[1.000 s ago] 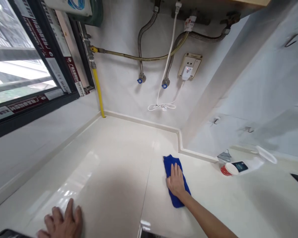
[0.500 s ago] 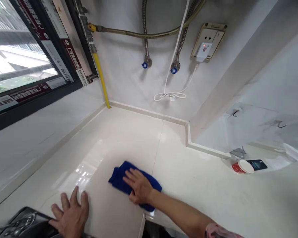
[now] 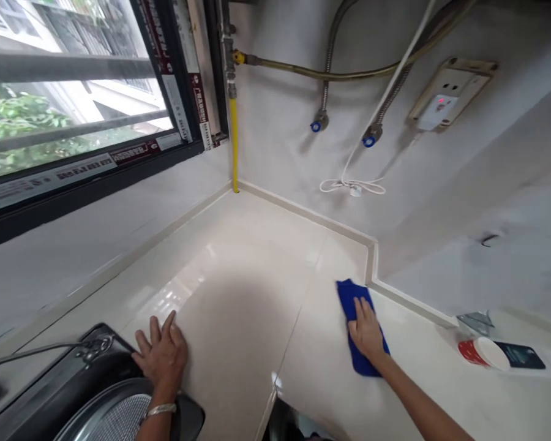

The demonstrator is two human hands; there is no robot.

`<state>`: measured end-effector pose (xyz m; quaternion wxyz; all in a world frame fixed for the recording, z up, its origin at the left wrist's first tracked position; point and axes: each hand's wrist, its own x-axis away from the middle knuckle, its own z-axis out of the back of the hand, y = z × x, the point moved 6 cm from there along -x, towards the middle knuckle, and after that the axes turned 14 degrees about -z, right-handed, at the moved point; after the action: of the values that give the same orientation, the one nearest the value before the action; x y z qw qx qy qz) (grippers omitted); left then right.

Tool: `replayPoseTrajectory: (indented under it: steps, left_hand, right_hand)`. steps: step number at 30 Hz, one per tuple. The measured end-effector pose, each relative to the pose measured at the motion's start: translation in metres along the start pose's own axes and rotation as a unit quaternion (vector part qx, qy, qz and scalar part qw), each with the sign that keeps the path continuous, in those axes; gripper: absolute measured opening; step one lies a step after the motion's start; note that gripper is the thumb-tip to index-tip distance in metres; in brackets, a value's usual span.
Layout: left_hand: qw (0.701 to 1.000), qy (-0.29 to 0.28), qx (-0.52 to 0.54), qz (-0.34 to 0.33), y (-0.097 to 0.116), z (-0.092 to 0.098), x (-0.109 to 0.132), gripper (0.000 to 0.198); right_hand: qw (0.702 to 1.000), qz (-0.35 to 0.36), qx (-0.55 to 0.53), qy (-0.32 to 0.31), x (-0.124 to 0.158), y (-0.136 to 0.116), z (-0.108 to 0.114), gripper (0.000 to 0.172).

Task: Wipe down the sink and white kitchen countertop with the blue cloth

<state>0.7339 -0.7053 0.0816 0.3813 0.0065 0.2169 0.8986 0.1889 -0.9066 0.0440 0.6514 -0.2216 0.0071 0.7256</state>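
Kitchen desk (image 3: 252, 245) | 4 o'clock: right hand (image 3: 366, 331), fingers spread flat on blue microfiber cloth (image 3: 359, 361) | 8 o'clock: left hand (image 3: 160, 355), fingers apart on desk, beside black pan (image 3: 68, 383) | risk: a wide cloth swipe could tip the red-and-white cup (image 3: 480, 354)

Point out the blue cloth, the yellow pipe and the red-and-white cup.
Blue cloth (image 3: 350, 301): head view, on its uncovered upper end.
Yellow pipe (image 3: 234, 141): head view, on its middle stretch.
Red-and-white cup (image 3: 469, 351): head view, on its red side.

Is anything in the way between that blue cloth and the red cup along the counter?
Nothing visible is: the blue cloth, under the right hand, has only bare countertop between it and the red-and-white cup.
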Motion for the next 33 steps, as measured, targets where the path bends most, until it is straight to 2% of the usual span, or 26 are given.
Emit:
replayPoseTrajectory:
  steps: [2, 3, 5, 7, 8, 10, 12, 14, 16, 18, 20, 22, 24, 26, 28, 29, 31, 33]
  left_hand:
    - [1.0, 0.003, 0.01, 0.009, 0.001, 0.001, 0.002, 0.064]
    - [1.0, 0.002, 0.013, 0.012, 0.001, 0.001, 0.003, 0.063]
    - [1.0, 0.002, 0.013, 0.015, 0.001, 0.001, 0.004, 0.061]
    - [1.0, 0.002, 0.011, 0.019, 0.0, 0.001, 0.005, 0.059]
    - [1.0, 0.004, 0.011, 0.022, 0.0, 0.0, 0.006, 0.058]
    - [1.0, 0.011, 0.007, 0.024, -0.001, 0.0, 0.007, 0.056]
    - [1.0, 0.015, 0.0, 0.024, -0.002, 0.0, 0.008, 0.054]
    - [1.0, 0.013, -0.007, 0.023, -0.003, -0.002, 0.008, 0.053]
    - [1.0, 0.011, -0.009, 0.021, -0.005, -0.004, 0.008, 0.053]
    - [1.0, 0.017, -0.008, 0.018, -0.006, -0.005, 0.009, 0.054]
    - [0.999, 0.028, -0.002, 0.016, -0.007, -0.004, 0.01, 0.055]
    - [0.999, 0.033, 0.004, 0.019, -0.007, -0.003, 0.01, 0.055]
    - [0.999, 0.028, 0.012, 0.023, -0.006, -0.001, 0.01, 0.055]
    - [0.999, 0.023, 0.015, 0.026, -0.003, 0.0, 0.009, 0.055]
    - [0.999, 0.023, 0.015, 0.031, 0.0, 0.002, 0.008, 0.056]
    - [0.999, 0.024, 0.014, 0.034, 0.001, 0.003, 0.008, 0.056]
    - [0.999, 0.026, 0.011, 0.041, 0.002, 0.004, 0.009, 0.055]
    - [0.999, 0.025, 0.011, 0.037, 0.003, 0.005, 0.01, 0.054]
  right_hand:
    - [0.995, -0.077, 0.051, 0.046, -0.031, 0.006, -0.01, 0.071]
    - [0.989, -0.113, 0.069, 0.069, -0.046, 0.0, -0.017, 0.071]
    - [0.979, -0.159, 0.089, 0.096, -0.075, -0.029, -0.034, 0.073]
    - [0.982, -0.148, 0.092, 0.077, -0.107, -0.076, -0.055, 0.074]
    - [0.988, -0.118, 0.088, 0.046, -0.123, -0.105, -0.068, 0.073]
    - [0.996, -0.054, 0.068, -0.016, -0.148, -0.171, -0.093, 0.071]
    - [0.997, 0.008, 0.038, -0.072, -0.159, -0.242, -0.113, 0.072]
    - [0.989, 0.075, 0.001, -0.128, -0.15, -0.311, -0.128, 0.074]
    - [0.97, 0.156, -0.047, -0.182, -0.12, -0.371, -0.132, 0.077]
    - [0.94, 0.232, -0.1, -0.229, -0.076, -0.412, -0.125, 0.079]
    - [0.902, 0.298, -0.154, -0.271, -0.026, -0.43, -0.108, 0.079]
    - [0.857, 0.359, -0.203, -0.308, 0.022, -0.427, -0.088, 0.077]
    - [0.811, 0.409, -0.241, -0.342, 0.064, -0.407, -0.067, 0.076]
    - [0.777, 0.437, -0.263, -0.368, 0.095, -0.373, -0.048, 0.076]
    - [0.763, 0.445, -0.269, -0.383, 0.112, -0.328, -0.033, 0.077]
    - [0.766, 0.441, -0.266, -0.384, 0.115, -0.302, -0.026, 0.078]
    - [0.796, 0.415, -0.247, -0.365, 0.109, -0.245, -0.015, 0.081]
    - [0.859, 0.349, -0.202, -0.314, 0.083, -0.185, -0.011, 0.085]
